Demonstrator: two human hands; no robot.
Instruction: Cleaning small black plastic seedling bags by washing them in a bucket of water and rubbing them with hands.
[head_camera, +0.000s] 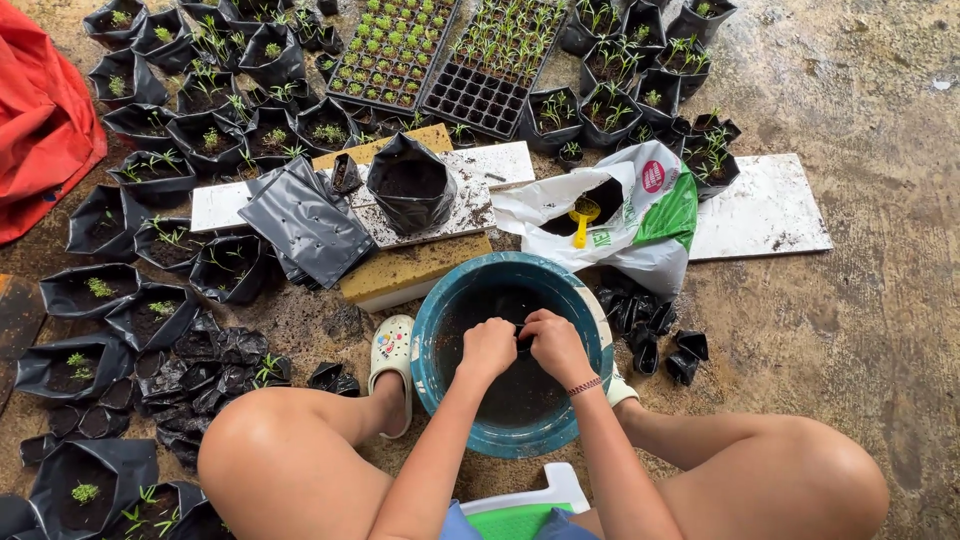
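1. Centrally, the left hand (487, 347) and the right hand (553, 343) meet over the open mouth of a round teal basin (432, 335).
2. Both hands are curled into loose fists, knuckles up, and pinch a small black bag (522, 335) between them. Only a dark edge of it shows between the fingers; whether it holds soil cannot be told.
3. The bag sits above the dark soil (515, 390) that covers the basin floor, toward the far side of the basin.
4. The basin rests on the ground between the person's bare knees, with a pale clog (392, 357) touching its left rim.
5. Just beyond the basin lies a yellow foam block (412, 270), and behind it a white board (480, 185) dusted with soil.
6. On that board stands an upright black bag filled with soil (410, 190), beside a flat stack of empty black bags (305, 225).
7. To the right, a white and green sack (650, 215) lies open with a yellow scoop (583, 215) in its mouth.
8. Farther out, many black bags with small green seedlings (150, 170) and two black seedling trays (440, 55) cover the rough concrete floor (850, 320).
9. A red cloth (40, 120) lies at the far left.
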